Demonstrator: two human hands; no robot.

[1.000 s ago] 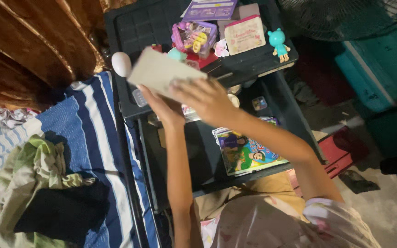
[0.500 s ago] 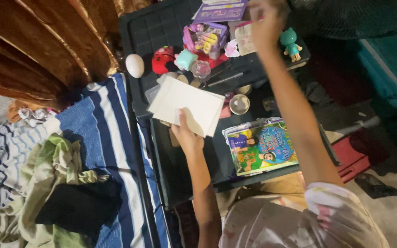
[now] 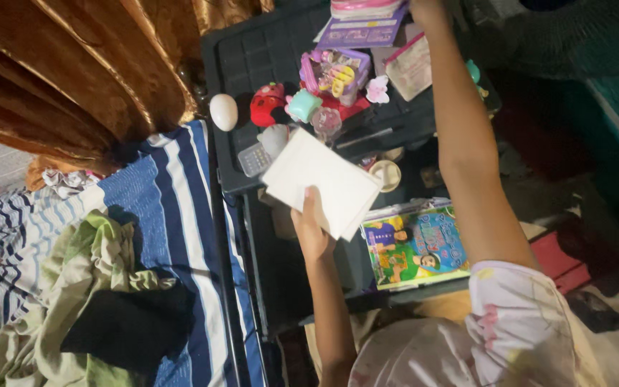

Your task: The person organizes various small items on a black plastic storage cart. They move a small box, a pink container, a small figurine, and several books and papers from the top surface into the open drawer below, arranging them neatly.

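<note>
Dark plastic lids [image 3: 266, 50] of two storage bins fill the middle of the view, with a striped blue sheet [image 3: 159, 208] at 9 o'clock and a brown curtain [image 3: 87, 79] at 10 o'clock.

One white pad [image 3: 322, 183] sits at centre, held over the near edge of the far lid. Its long axis runs from 10 o'clock to 4 o'clock, flat face up (tilt otherwise hard to judge).

Left hand [image 3: 313, 229]: closed on the pad's near edge, thumb [image 3: 310, 204] lying on top, the other fingers hidden beneath.

Right hand [image 3: 428, 11]: stretched to 12 o'clock, at the frame's top edge beside a purple booklet [image 3: 363, 32]; its fingers are cut off, so their state cannot be told.

Count on the far lid: one white egg [image 3: 223, 111], one red toy [image 3: 268, 104], one teal cup [image 3: 302, 106], one calculator [image 3: 254, 159], one pink toy pack [image 3: 334, 72], one card [image 3: 411, 66]. On the near lid: one picture book [image 3: 413, 247] at 4 o'clock of the pad, one small round tin [image 3: 385, 174] just beside the pad's right corner.
</note>
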